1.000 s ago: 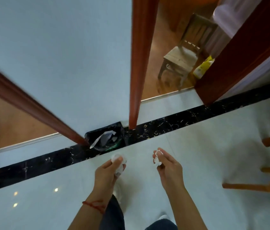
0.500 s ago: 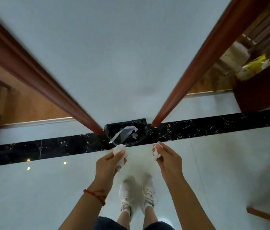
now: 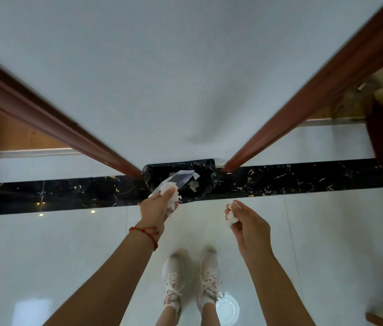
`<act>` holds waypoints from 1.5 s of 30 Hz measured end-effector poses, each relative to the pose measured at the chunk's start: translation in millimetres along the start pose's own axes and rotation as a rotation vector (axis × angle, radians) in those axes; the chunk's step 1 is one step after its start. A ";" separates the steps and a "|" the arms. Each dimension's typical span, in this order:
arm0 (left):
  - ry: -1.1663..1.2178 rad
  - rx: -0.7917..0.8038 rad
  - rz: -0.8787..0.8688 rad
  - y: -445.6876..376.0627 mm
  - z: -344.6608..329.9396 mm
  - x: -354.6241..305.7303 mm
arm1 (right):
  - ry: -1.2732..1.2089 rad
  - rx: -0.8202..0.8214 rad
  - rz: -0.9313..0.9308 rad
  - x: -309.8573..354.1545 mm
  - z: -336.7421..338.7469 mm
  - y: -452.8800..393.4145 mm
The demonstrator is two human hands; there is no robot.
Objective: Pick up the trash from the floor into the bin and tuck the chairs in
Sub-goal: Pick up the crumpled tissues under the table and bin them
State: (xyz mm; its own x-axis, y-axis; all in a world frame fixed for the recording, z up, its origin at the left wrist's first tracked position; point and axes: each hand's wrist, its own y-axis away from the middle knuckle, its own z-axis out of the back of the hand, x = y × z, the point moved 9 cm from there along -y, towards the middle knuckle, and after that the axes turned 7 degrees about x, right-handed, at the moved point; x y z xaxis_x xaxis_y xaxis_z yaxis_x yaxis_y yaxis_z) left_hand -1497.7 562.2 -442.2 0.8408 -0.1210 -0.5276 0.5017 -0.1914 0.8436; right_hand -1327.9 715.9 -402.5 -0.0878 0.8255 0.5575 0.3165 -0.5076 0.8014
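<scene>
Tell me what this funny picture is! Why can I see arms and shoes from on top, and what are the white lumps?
The camera sits on a person's head and looks down, so you see their own arms and white shoes on the shiny floor. There is no machine here, just two bare hands. The left hand grips a crumpled white tissue right at the edge of the black-lined bin, which stands against the wall and already has paper inside. The right hand pinches a smaller tissue wad a little short of the bin. It is rubbish, about to be thrown away.
</scene>
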 end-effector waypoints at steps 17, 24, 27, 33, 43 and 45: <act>-0.868 -0.053 -0.439 9.3 -1.3 -53.5 | 0.201 -0.029 -0.005 -8.0 -18.9 -47.4; -1.141 -0.056 -0.542 22.8 18.6 -41.1 | 0.487 -0.076 0.096 -15.3 -51.3 -79.4; -1.150 -0.070 -0.530 23.3 26.0 -39.0 | 0.498 -0.090 0.131 -13.9 -69.1 -93.3; -1.158 -0.108 -0.517 24.2 36.3 -42.6 | 0.782 -0.075 0.088 -14.7 -81.4 -110.2; -1.264 -0.093 -0.591 57.2 29.5 -65.0 | 1.212 0.091 0.501 38.7 -91.2 -20.4; -1.302 -0.085 -0.621 72.6 22.9 -73.0 | 1.395 0.100 0.586 50.7 -92.5 3.9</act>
State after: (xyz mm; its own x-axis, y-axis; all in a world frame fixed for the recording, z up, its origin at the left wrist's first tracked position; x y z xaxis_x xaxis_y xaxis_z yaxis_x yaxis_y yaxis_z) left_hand -1527.2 534.8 -344.7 -0.2689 -0.8350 -0.4801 0.7596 -0.4903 0.4273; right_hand -1418.5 732.9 -351.0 -0.7096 -0.3976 0.5817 0.6792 -0.6058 0.4144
